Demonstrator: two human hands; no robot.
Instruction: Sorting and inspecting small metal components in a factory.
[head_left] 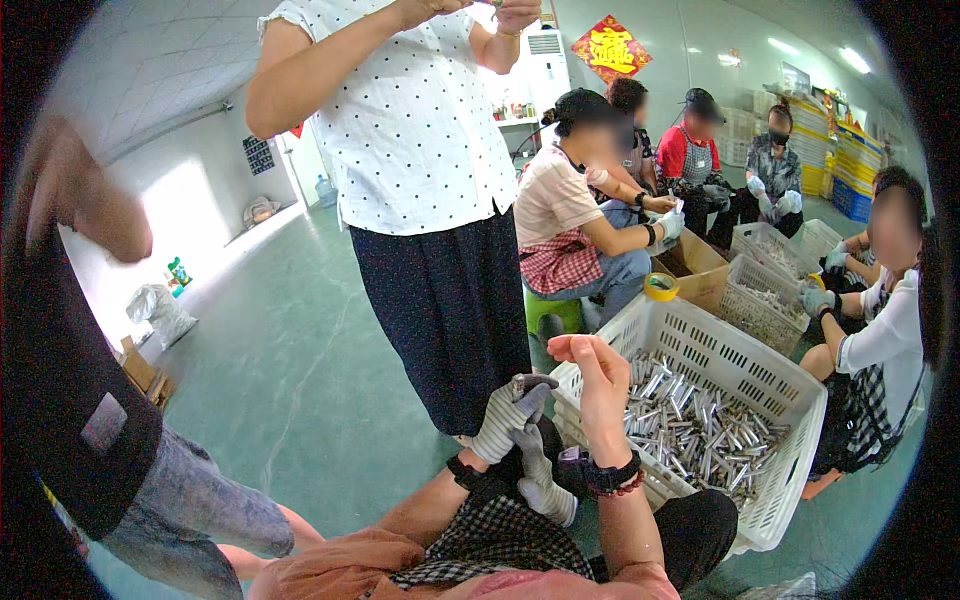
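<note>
Right by the big white basket, here's a pair of hands at work in the middle of everything. The left hand, in a striped glove, sits just off the basket's near left side, over the lap. Look at the tips: a small metal tube stands up there, pinched between gloved fingers closed on it, its upper end poking clear. Its lower part is buried in the grip, so I can't say how long it is. Below hangs a loose glove, beside the basket too; where it meets the left hand, the two grey knits run together, and I can't make out whether it's gripped or merely touching.

Now the right hand, bare, up at the basket's left corner: fingers loosely bent, part open, nothing to be seen in them, though the inside of the palm is turned away from me. Beyond it, inside the basket, a heap of metal tubes overlaps so thickly that single pieces are hard to pick out. A yellow tape roll perches at the basket's far left corner. Left of the basket stands someone in a dotted shirt, head cut off by the top edge.
</note>
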